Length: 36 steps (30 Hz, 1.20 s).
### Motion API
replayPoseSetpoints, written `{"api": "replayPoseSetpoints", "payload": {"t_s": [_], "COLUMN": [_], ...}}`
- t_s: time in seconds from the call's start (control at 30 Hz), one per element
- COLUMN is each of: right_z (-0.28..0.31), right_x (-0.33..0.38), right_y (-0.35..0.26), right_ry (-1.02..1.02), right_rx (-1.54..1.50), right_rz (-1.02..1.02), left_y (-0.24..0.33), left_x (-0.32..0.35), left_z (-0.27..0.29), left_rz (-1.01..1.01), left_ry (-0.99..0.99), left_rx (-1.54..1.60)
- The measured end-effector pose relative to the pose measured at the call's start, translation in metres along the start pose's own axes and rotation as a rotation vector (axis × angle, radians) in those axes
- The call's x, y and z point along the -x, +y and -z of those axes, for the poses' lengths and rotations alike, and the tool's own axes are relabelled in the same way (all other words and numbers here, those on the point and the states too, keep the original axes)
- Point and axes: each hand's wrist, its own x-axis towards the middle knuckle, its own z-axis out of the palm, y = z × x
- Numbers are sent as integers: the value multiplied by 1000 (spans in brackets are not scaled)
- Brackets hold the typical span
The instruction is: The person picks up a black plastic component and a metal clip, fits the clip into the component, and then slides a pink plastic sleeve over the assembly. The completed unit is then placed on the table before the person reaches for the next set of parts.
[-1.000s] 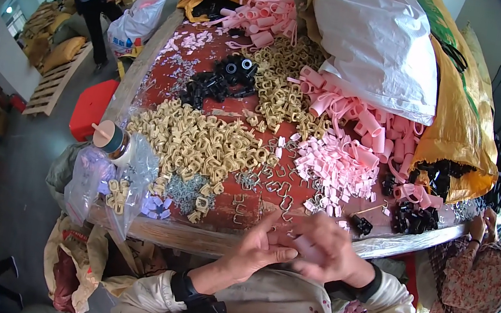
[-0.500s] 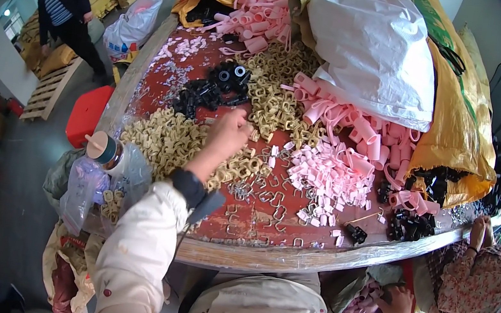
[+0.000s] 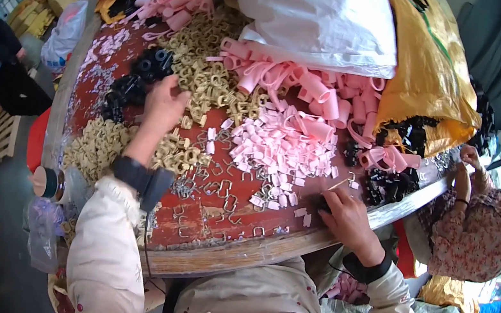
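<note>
My left hand (image 3: 164, 108) is over the table between a heap of black plastic parts (image 3: 126, 87) and a pile of beige buckle-like pieces (image 3: 206, 85). Its fingers are curled together; whatever they hold is hidden. Near the front edge, my right hand (image 3: 352, 222) bends its thumb and fingers around a small black plastic part, mostly covered and slightly blurred. Just beyond these fingers lies a thin stick (image 3: 338, 184). Small pink pieces (image 3: 284, 148) form a heap between my hands, with metal wire loops (image 3: 225, 195) scattered in front.
Pink tube-shaped parts (image 3: 312, 88) lie under a big white sack (image 3: 310, 16). A yellow sack (image 3: 428, 92) spills black parts on the right. Beside the table's left edge stands a lidded jar (image 3: 47, 182). One person (image 3: 2, 64) is at far left, another (image 3: 478, 236) sits at right.
My right hand has risen from the bag of pink parts below the table to the tabletop. My left hand has shifted toward the black heap. The view has turned, sliding the scene leftward.
</note>
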Motion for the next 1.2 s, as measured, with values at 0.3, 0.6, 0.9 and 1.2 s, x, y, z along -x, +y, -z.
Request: {"api": "replayPoseSetpoints", "payload": {"t_s": [0.3, 0.6, 0.9, 1.2], "right_z": [-2, -37, -61, -93], "right_x": [-47, -67, -113, -125], "right_y": [-80, -140, -139, -130], "right_ry": [-65, -74, -217, -138], "right_rx": [-529, -456, -156, -142], "right_rz": [126, 520, 516, 453], "left_y": [99, 60, 22, 13], "left_x": [170, 210, 239, 249], "left_z": [24, 60, 100, 98], "left_rz": [530, 754, 736, 714], "left_ry": [-892, -169, -118, -206], "left_rx": [1108, 1417, 1465, 1609]}}
